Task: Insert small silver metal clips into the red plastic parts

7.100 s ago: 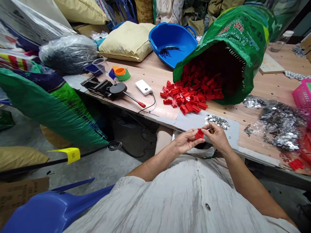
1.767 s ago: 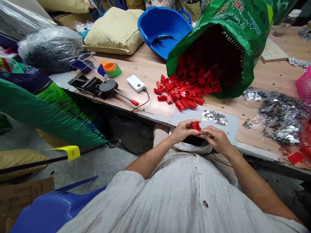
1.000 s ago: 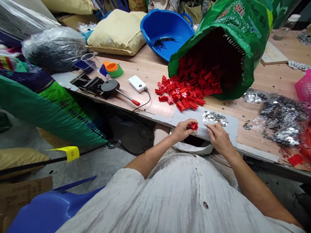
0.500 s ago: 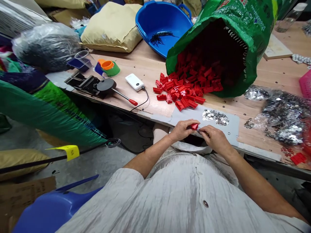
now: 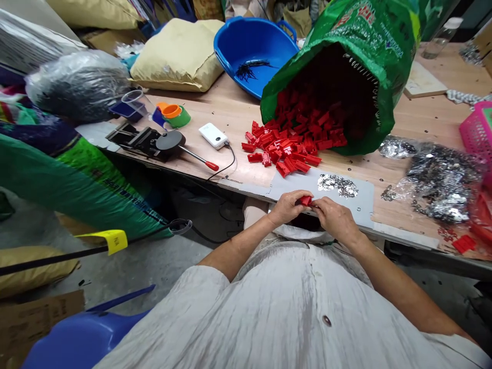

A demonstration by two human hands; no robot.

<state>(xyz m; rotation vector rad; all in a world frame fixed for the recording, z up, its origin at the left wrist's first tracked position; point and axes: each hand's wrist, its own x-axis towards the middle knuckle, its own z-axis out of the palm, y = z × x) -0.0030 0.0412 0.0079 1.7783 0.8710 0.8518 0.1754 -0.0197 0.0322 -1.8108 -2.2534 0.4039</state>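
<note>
My left hand point(image 5: 287, 207) is closed around a small red plastic part point(image 5: 306, 200), held just over the table's front edge. Against the near side of that part, my right hand point(image 5: 335, 219) pinches with thumb and forefinger; whatever is between them is too small and hidden to name. Beyond the hands, small shiny metal pieces point(image 5: 338, 185) lie spread on a grey sheet point(image 5: 366, 200). A heap of similar red plastic parts point(image 5: 274, 146) spills onto the table from a green sack point(image 5: 384, 128) lying on its side. Under the hands, a white bag rim point(image 5: 303, 233) shows at my lap.
Left on the table are a lever-handled black fixture point(image 5: 169, 142), a white power bank point(image 5: 213, 136) with a cable, and colored cups point(image 5: 177, 116). Behind stand a blue basin point(image 5: 230, 56) and a cream sack point(image 5: 177, 56). Bagged metal pieces point(image 5: 442, 179) and a pink basket point(image 5: 476, 128) are right.
My right hand has moved slightly left, closer to the red part, and the dark tip seen at its fingers is now mostly hidden. The view has shifted a little.
</note>
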